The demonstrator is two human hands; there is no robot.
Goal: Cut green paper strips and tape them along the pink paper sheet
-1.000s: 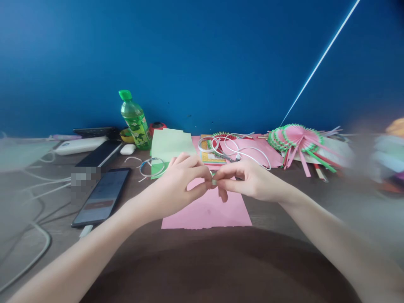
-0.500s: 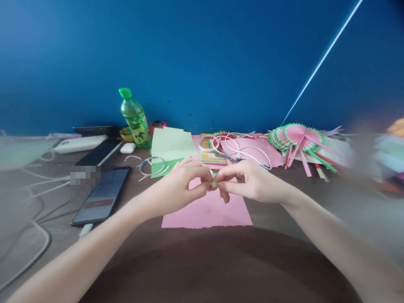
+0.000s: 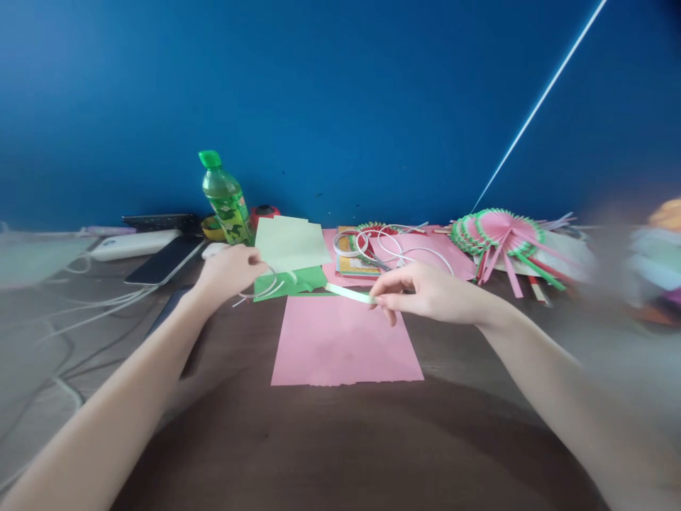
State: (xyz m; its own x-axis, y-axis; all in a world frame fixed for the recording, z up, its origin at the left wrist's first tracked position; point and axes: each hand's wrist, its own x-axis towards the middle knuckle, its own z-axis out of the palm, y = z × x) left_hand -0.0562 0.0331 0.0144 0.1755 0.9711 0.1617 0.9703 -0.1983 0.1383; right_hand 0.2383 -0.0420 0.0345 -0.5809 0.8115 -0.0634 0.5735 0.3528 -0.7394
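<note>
My right hand (image 3: 409,291) pinches one end of a short, pale whitish-green strip (image 3: 348,292) between thumb and fingertips. The strip points left, just above the top edge of a pink paper sheet (image 3: 345,348) lying flat on the table. Farther left, my left hand (image 3: 228,268) is closed, thumb and fingers together, beside a loose coil of thin white strips (image 3: 271,285). What its fingertips hold, if anything, I cannot make out. Behind the hands lie a pale green sheet (image 3: 292,240) and a darker green sheet (image 3: 313,278).
A green drink bottle (image 3: 226,202) stands against the blue wall. Phones (image 3: 167,261), a white power bank (image 3: 135,244) and cables are at left. A looped white cable (image 3: 394,245) lies over pink paper and a small book (image 3: 354,264). Pleated paper fans (image 3: 505,231) rest at right.
My hands were together over the pink sheet; they have parted. My left hand has moved left to the coil, while my right stays near the middle with the pale strip now showing.
</note>
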